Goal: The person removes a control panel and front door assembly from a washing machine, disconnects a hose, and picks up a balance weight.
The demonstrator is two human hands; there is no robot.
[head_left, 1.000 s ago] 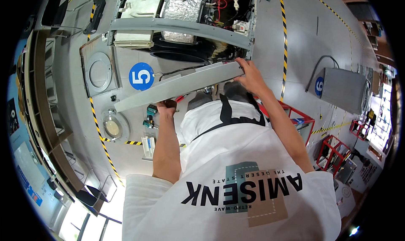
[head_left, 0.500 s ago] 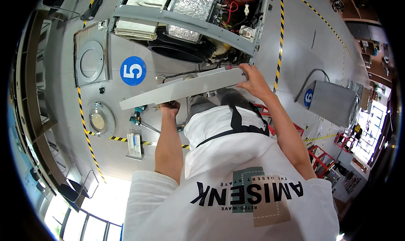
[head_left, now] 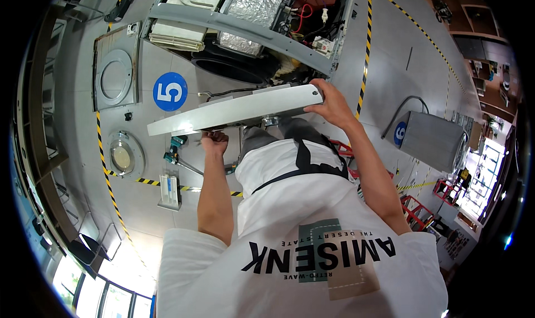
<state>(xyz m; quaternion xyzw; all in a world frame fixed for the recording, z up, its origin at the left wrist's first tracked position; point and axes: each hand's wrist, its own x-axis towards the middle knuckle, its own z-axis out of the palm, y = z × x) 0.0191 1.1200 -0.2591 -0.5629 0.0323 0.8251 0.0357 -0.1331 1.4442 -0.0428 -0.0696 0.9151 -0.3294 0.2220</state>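
White panel (head_left: 239, 109) slants across the centre of the frame, and the right hand (head_left: 334, 104) clasps its right end, fingers over, thumb under! Left hand (head_left: 214, 144) curls at the lower edge, firmness impossible to tell; open cabinet (head_left: 245, 32) looms top centre, grey floor (head_left: 393, 56) spreads wide upper right.

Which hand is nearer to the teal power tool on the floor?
Left. In the picture, the left hand is just right of the teal power tool, at the lower edge of the pale panel; the right hand is farther right, holding the panel's right end.
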